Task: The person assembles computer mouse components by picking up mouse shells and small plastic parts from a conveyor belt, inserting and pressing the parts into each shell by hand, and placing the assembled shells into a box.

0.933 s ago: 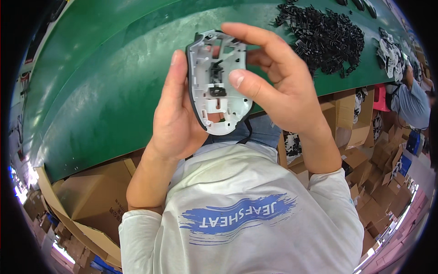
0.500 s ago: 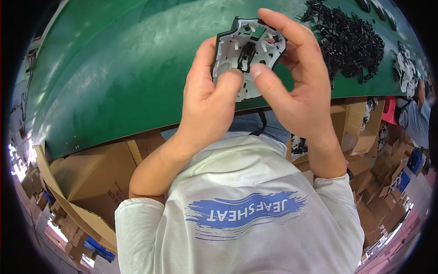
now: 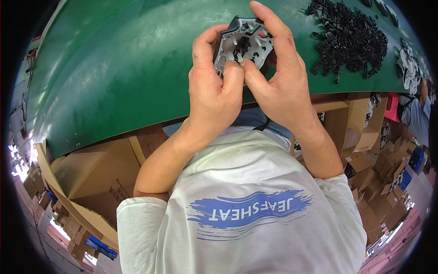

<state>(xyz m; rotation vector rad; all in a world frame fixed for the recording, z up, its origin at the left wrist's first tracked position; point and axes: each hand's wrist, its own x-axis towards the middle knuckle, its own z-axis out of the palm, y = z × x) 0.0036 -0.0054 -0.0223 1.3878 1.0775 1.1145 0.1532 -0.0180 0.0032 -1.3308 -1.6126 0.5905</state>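
Both hands held the grey plastic shell (image 3: 244, 43) up over the green table (image 3: 114, 68); the left hand (image 3: 214, 91) pinched its left side; the right hand (image 3: 278, 82) pinched its right, both thumbs pressing the middle.

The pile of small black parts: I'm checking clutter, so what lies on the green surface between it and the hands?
Nothing: in the head view the green surface is bare between the pile of black parts and the right hand.
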